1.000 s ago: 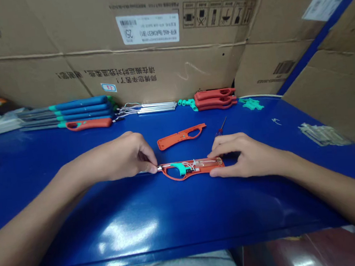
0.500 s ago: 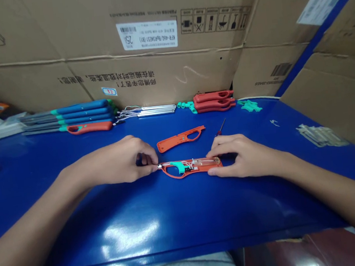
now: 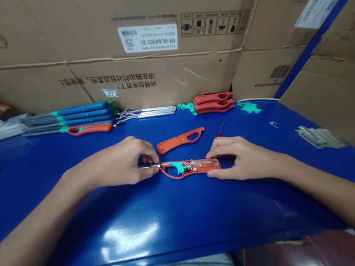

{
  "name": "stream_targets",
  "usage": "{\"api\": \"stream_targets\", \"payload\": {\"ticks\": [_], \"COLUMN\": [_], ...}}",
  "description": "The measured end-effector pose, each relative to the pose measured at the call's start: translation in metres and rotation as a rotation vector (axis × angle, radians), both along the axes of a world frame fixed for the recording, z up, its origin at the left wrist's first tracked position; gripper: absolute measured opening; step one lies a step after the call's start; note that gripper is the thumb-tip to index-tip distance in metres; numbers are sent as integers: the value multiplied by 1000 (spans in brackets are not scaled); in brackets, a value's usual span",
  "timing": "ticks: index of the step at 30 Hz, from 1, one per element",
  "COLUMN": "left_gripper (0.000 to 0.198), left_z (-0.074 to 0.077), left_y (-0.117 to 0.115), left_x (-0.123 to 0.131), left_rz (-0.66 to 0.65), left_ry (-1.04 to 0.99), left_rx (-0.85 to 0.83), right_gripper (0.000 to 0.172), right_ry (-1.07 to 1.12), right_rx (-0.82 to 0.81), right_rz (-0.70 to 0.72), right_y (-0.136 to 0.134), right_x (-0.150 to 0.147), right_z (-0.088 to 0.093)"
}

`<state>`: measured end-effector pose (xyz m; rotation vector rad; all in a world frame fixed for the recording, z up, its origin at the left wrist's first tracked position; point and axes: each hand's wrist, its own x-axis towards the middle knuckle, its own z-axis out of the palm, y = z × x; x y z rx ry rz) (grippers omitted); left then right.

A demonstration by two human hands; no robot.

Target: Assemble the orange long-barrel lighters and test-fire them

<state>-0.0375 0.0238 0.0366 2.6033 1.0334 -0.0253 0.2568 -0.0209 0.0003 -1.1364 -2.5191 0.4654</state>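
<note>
An orange lighter shell half (image 3: 174,177) lies on the table with its inside facing up. In it sit a green trigger (image 3: 177,167), thin wires and a clear fuel tank (image 3: 204,162). At its left end my left hand (image 3: 136,160) pinches a thin metal tube (image 3: 149,166), its fingertips touching the shell's tip. My right hand (image 3: 240,157) grips the shell's right end between thumb and fingers, beside the tank. Behind them lies the other orange shell half (image 3: 178,141), apart from both hands. Near my right fingers is a small screwdriver (image 3: 219,133).
Along the back are stacked blue lighters (image 3: 83,113), silver tubes with wires (image 3: 158,111), red shells (image 3: 214,103) and green triggers (image 3: 249,107). Clear tanks (image 3: 320,137) lie at the right. Cardboard (image 3: 189,68) walls the rear of the blue table (image 3: 189,216).
The thumb of my left hand has moved lower, and more of the metal tube shows between its fingers. My right hand stays at the shell's right end.
</note>
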Motion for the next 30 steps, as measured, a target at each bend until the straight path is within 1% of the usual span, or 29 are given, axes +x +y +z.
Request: {"api": "stream_targets", "payload": {"ticks": [16,23,26,30], "left_gripper": [15,14,14,14], "left_z": [-1,-3,-3,-3], "left_y": [1,2,2,1], "left_x": [-3,-4,-3,-2], "left_rz": [33,32,41,33], "left_ry": [32,12,6,20], "left_rx": [6,11,4,11], "right_gripper": [35,26,26,26], "right_ry": [-43,-16,8,-26], "right_rx": [-13,29,52,30], "right_rz": [-15,-5,-20,-27], "right_y": [-1,-2,-2,-2], "right_x": [1,0,-1,0], "right_z": [2,2,3,4]}}
